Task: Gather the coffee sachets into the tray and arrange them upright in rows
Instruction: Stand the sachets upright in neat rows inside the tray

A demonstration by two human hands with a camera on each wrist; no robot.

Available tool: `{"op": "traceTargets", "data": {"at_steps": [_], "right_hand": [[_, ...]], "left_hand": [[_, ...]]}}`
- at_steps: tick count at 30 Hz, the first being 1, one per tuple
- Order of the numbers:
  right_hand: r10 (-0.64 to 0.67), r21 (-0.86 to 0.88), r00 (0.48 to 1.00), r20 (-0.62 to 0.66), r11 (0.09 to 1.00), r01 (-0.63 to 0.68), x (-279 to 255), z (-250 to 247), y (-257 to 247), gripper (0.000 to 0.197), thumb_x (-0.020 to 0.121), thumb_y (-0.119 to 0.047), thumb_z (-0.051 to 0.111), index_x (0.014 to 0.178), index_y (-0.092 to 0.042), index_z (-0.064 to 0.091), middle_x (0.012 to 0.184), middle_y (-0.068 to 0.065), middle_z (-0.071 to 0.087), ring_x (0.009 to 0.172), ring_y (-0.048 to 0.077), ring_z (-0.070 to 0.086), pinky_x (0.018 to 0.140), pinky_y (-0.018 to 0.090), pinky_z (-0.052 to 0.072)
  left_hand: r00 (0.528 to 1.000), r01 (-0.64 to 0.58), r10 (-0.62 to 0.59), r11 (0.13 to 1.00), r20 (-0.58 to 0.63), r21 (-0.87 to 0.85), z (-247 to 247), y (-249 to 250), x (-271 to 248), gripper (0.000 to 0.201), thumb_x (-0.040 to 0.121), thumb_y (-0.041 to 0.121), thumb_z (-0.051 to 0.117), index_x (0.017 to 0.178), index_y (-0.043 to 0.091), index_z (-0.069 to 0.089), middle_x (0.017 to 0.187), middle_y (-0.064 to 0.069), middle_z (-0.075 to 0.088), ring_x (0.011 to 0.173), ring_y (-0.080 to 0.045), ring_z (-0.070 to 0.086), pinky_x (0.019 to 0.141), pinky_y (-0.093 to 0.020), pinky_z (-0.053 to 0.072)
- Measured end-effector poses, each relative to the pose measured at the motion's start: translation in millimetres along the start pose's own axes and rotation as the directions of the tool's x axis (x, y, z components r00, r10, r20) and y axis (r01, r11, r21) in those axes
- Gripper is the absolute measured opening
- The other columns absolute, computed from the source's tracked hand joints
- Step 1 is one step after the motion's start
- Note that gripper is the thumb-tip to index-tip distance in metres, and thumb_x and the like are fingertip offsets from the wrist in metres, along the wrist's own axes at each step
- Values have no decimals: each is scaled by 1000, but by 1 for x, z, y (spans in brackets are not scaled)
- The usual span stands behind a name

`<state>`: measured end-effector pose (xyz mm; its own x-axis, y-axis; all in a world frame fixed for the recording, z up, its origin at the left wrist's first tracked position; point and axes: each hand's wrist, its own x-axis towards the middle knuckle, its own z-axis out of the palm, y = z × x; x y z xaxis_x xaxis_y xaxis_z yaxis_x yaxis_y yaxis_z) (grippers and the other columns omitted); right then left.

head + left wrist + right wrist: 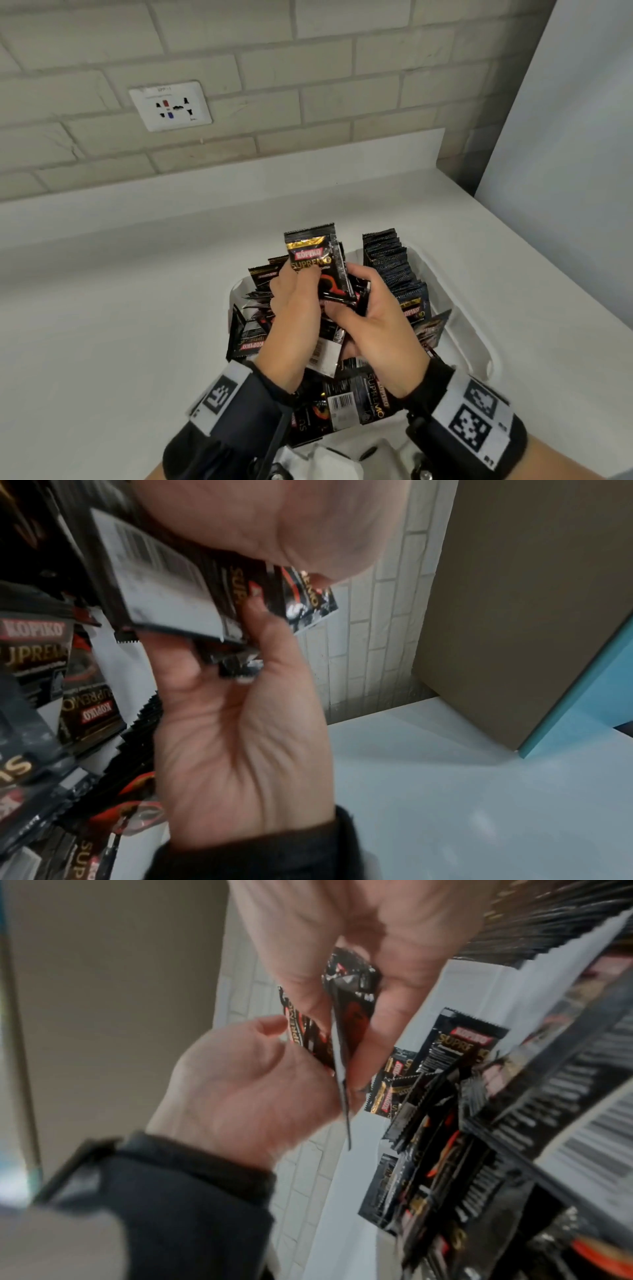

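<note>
Between my fingertips, a small stack of sachets (317, 270) stands upright — left hand (294, 318) pinching it, right hand (373, 329) curled round its lower edge (how many, I cannot tell). Below, my wrists hide much of the white tray (469, 329); loose sachets (253, 339) heap left, a standing row (394, 270) right.

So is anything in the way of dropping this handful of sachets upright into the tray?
Yes. Loose sachets lie piled flat under both hands, covering the left and near part of the tray. The upright row fills the right side. The held stack has no bare floor below it.
</note>
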<state>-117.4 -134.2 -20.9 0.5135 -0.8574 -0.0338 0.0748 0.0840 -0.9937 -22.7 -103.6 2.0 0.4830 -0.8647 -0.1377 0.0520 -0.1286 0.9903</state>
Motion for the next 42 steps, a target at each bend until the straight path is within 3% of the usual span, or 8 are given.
{"op": "traceTargets", "data": {"at_steps": [3, 10, 13, 20, 25, 30, 34, 42], "right_hand": [[148, 215, 988, 41, 964, -153, 3, -7, -1, 39, 86, 0, 58, 103, -34, 51, 102, 6, 66, 86, 23, 68, 71, 59, 53], [267, 396, 950, 164, 864, -311, 4, -12, 1, 42, 84, 0, 56, 117, -25, 49, 91, 9, 70, 74, 21, 68, 59, 42, 56], [242, 354, 950, 197, 886, -299, 2, -9, 0, 40, 85, -2, 56, 117, -25, 50, 98, 11, 69, 79, 21, 68, 63, 42, 56], [173, 136, 955, 240, 968, -210, -2, -13, -7, 42, 90, -4, 51, 109, -39, 42, 105, 1, 64, 87, 16, 67, 75, 42, 57], [174, 167, 976, 133, 967, -195, -3, -10, -4, 58, 83, 0, 60, 118, -39, 35, 107, 3, 65, 92, 18, 68, 85, 41, 54], [152, -114, 985, 78, 983, -142, -13, -4, 3, 78, 71, -8, 76, 127, -35, 28, 103, 0, 60, 84, 14, 68, 79, 30, 56], [208, 14, 973, 99, 977, -211, -15, -5, 6, 53, 76, 4, 67, 116, -24, 43, 74, 4, 59, 63, 11, 62, 56, 29, 56], [62, -31, 997, -41, 997, -63, -28, -31, -11, 13, 79, -3, 63, 90, -9, 61, 76, 4, 68, 59, 14, 59, 47, 21, 49]], "left_hand": [[1000, -27, 26, 997, 10, 75, -9, -4, 5, 33, 76, 41, 51, 109, 35, 50, 113, 3, 39, 118, -21, 43, 102, -45, 39], [984, 77, -78, 997, 160, 11, -37, 0, 9, 58, 69, 40, 67, 121, 23, 49, 114, 1, 59, 97, -12, 61, 74, -27, 46], [934, 165, -151, 986, 323, -16, -38, -5, 4, 57, 64, 43, 71, 114, 19, 58, 101, -1, 71, 89, -14, 68, 76, -29, 50], [933, 279, -169, 898, 318, -341, -30, -13, 0, 35, 72, 24, 60, 106, 15, 62, 89, -6, 73, 74, -17, 70, 67, -31, 58], [962, 237, -143, 858, 231, -455, -26, -17, -4, 31, 75, 23, 57, 104, 13, 63, 88, -9, 73, 71, -18, 70, 60, -30, 58], [990, 138, -121, 813, 67, -566, -26, -19, -5, 16, 88, 18, 51, 97, 14, 63, 86, -9, 73, 71, -20, 70, 63, -35, 58], [993, 85, -118, 779, -13, -622, -29, -17, -4, 17, 93, 19, 47, 101, 16, 62, 84, -5, 73, 70, -16, 70, 61, -33, 59], [985, 30, -132, 766, -112, -642, -51, -21, -2, 13, 92, 16, 48, 98, 19, 59, 95, -5, 67, 78, -15, 68, 58, -31, 59]]}}
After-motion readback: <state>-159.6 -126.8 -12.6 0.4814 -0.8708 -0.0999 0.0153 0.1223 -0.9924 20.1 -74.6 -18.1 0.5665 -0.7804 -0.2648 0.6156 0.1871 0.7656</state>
